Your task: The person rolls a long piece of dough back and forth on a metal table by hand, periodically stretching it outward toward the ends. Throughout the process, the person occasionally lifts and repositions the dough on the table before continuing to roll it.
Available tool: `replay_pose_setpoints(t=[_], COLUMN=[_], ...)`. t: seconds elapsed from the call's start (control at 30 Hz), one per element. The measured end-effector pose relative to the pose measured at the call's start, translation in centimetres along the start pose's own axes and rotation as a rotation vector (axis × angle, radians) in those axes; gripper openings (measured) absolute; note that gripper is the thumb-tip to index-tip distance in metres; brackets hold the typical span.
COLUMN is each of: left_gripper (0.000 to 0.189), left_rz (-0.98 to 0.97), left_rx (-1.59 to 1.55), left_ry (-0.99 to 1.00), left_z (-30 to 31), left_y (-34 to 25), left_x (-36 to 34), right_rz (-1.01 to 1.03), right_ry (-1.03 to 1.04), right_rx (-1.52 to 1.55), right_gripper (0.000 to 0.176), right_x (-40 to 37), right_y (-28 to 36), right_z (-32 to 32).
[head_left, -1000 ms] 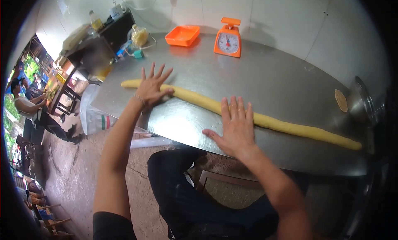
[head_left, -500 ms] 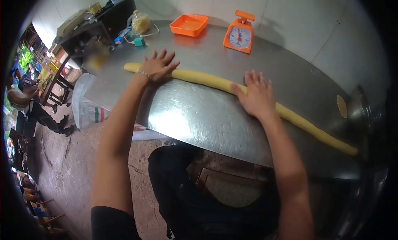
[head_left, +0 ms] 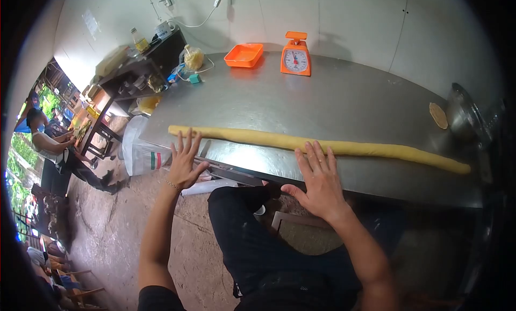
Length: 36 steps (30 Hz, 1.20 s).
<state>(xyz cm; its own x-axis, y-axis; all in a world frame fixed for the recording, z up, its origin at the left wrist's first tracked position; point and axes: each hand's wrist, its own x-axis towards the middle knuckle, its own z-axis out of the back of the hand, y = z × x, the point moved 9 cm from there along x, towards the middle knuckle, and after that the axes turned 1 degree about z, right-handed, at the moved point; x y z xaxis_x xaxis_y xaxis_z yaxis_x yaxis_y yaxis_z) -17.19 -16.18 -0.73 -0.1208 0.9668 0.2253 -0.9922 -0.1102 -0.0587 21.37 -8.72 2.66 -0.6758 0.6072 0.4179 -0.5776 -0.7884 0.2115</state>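
Observation:
A long yellow rope of dough (head_left: 258,138) stretches across the metal table (head_left: 247,101), from its left side nearly to the right end. Near the rope's left end is my left hand (head_left: 185,163), fingers spread, with the fingertips at the dough and the palm over the table's near edge. My right hand (head_left: 318,183) lies palm down with open fingers, its fingertips on the near side of the rope, right of the middle. Neither hand grips anything.
An orange tray (head_left: 243,56) and an orange scale (head_left: 295,60) stand at the table's back. A metal bowl (head_left: 463,115) and a flat tan piece (head_left: 438,116) are at the right. A bag (head_left: 193,58) sits back left. A person (head_left: 51,141) is far left.
Both hands have drawn back toward the near edge, the rope rolling nearer with them and lying straighter. The view has tilted up, showing more wall.

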Motion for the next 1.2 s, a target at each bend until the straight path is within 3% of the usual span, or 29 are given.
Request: replay_pose_setpoints(t=[0.13, 0.3, 0.43, 0.6, 0.7, 0.77, 0.87, 0.93, 1.07, 1.13, 1.2], left_gripper=[0.095, 0.080, 0.078, 0.076, 0.083, 0.084, 0.083, 0.079, 0.073, 0.072, 0.072], left_rz=[0.056, 0.156, 0.271, 0.465, 0.312, 0.295, 0.235, 0.127, 0.013, -0.024, -0.029], left_rx=[-0.097, -0.066, 0.138, 0.213, 0.249, 0.078, 0.097, 0.169, 0.103, 0.046, 0.040], left_ry=[-0.088, -0.041, -0.040, 0.173, 0.147, 0.034, 0.067, 0.202, 0.267, 0.194, 0.102], left_z=[0.1, -1.9, -3.5, -4.0, -6.3, -6.5, -7.0, -7.7, -7.2, -6.3, -4.6], left_y=[3.8, 7.4, 9.2, 10.8, 13.8, 14.9, 14.7, 14.4, 14.8, 14.7, 13.3], left_x=[0.1, 4.8, 10.4, 19.6, 25.0, 27.8, 28.4, 27.5, 23.4, 20.5, 17.0], right_rz=[0.123, 0.324, 0.140, -0.034, -0.215, -0.334, -0.422, -0.340, -0.151, -0.107, 0.030], right_ry=[0.011, 0.076, 0.202, 0.196, 0.246, 0.237, 0.222, 0.209, 0.172, 0.218, 0.060], right_rx=[0.050, 0.100, -0.037, -0.115, -0.061, -0.020, 0.006, -0.012, -0.117, -0.017, 0.074], right_gripper=[0.102, 0.101, 0.098, 0.101, 0.103, 0.104, 0.106, 0.107, 0.110, 0.110, 0.108], right_x=[3.4, 10.5, 14.4, 18.7, 23.4, 25.6, 26.5, 25.5, 21.5, 19.0, 15.6], right_y=[3.3, 10.7, 8.2, 1.9, -3.2, -6.6, -8.8, -7.0, -1.1, 2.1, 5.0], right_z=[-1.0, -5.5, -8.6, -11.8, -12.9, -13.0, -13.8, -13.6, -12.6, -12.0, -10.8])
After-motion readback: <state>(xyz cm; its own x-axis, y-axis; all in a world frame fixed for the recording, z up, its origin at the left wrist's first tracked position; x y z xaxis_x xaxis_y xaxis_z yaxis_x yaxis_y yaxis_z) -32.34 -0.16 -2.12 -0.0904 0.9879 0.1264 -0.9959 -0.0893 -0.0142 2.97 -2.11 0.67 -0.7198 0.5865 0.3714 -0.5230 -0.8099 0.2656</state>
